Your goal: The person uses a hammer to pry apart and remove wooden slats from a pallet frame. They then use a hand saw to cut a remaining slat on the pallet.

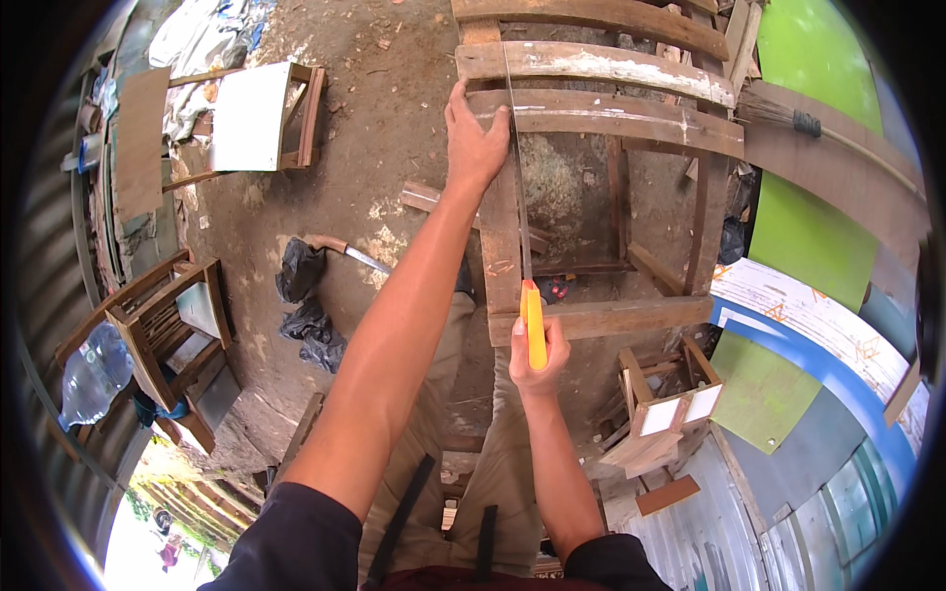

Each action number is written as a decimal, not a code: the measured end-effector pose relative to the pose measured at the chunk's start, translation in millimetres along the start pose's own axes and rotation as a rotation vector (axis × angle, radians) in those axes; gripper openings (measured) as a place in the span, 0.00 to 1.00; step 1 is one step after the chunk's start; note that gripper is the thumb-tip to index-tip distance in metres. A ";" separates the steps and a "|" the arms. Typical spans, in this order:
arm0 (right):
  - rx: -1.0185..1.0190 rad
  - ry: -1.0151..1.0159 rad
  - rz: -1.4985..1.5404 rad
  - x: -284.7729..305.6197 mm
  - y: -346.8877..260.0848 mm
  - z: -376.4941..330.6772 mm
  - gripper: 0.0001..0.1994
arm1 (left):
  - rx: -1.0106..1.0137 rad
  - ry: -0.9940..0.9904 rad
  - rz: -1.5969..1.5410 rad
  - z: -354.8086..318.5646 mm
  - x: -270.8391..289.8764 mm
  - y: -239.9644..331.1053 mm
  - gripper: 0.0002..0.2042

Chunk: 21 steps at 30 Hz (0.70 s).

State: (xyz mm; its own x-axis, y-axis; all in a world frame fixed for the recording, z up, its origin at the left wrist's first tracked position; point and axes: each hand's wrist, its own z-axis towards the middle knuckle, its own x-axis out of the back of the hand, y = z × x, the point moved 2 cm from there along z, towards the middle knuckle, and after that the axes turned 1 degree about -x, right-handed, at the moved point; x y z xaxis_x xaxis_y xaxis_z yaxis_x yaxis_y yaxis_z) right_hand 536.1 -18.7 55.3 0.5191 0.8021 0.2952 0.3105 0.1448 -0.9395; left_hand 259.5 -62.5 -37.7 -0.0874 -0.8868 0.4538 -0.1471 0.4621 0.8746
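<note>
The saw (519, 177), gripped at its yellow handle by the right hand (537, 360), runs lengthwise away toward the far rail (611, 113), just right of the left hand (473, 143) pressed flat on the frame (501, 246).

Single head view, looking steeply down, near hands.

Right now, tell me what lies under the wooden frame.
Through the wooden frame, bare dirt ground shows, plus a small red object near its lower rail. Whatever sits beneath the planks themselves is covered.
</note>
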 end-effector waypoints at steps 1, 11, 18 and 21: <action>-0.018 -0.004 0.008 -0.2 -0.6 0.0 0.13 | 0.008 0.001 0.008 -0.9 -0.4 0.6 0.36; -0.008 0.008 0.015 2.2 8.3 1.9 0.14 | 0.009 0.004 0.023 -2.8 -0.4 7.8 0.37; -0.057 0.018 0.051 -1.0 7.6 3.5 0.12 | 0.037 -0.002 0.021 -3.7 1.0 9.7 0.36; -0.069 0.033 0.036 -8.1 1.0 11.9 0.11 | 0.043 -0.013 -0.001 -4.3 0.5 8.9 0.36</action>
State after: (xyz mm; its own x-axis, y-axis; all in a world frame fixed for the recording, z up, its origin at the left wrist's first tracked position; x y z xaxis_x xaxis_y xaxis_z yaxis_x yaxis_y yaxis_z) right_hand 522.7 -18.2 49.9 0.5563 0.7864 0.2684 0.3451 0.0752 -0.9356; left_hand 262.4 -58.9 -28.9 -0.1001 -0.8870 0.4508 -0.1891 0.4617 0.8666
